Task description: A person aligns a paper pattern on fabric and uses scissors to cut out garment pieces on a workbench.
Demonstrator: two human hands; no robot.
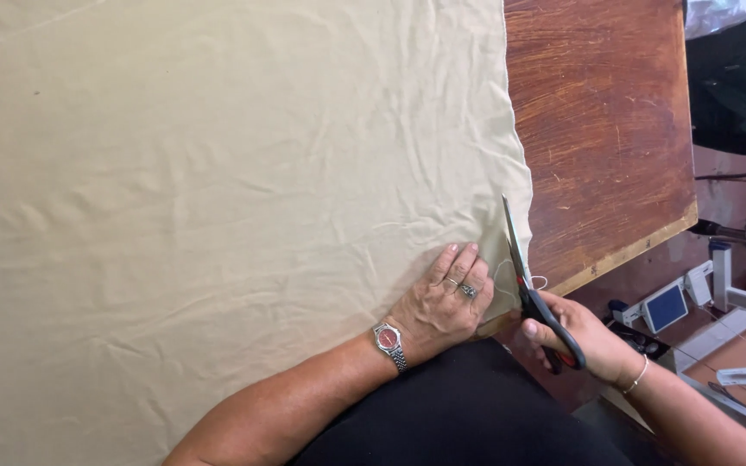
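**Scissors at the near end of the cloth's right edge, most of that edge not yet reached**

The right hand (593, 345) has its fingers curled tight through the black handles of the scissors (528, 280), clamped on them, the thumb on the upper side. From those fingers the blades run up and away, lying close together as far as can be seen, their tip resting on the beige cloth (218, 216) just inside its right border. Whether the blades are cutting the cloth or lie on top of it cannot be told. Just left of the blades the left hand (442, 302) lies flat on the cloth, fingers straight and together, holding nothing, pressing the fabric down; a ring sits on one finger and a wristwatch (388, 340) with a reddish face on the wrist.

Judging by this, the work along the edge is at an early point: the blades sit close to the near end of the cloth, a loose thread curls beside them, and beyond the blade tip the long edge runs on intact. Further right of the fingers the brown wooden table (606, 129) lies bare, and beyond its corner metal framework (727, 302) stands on the floor
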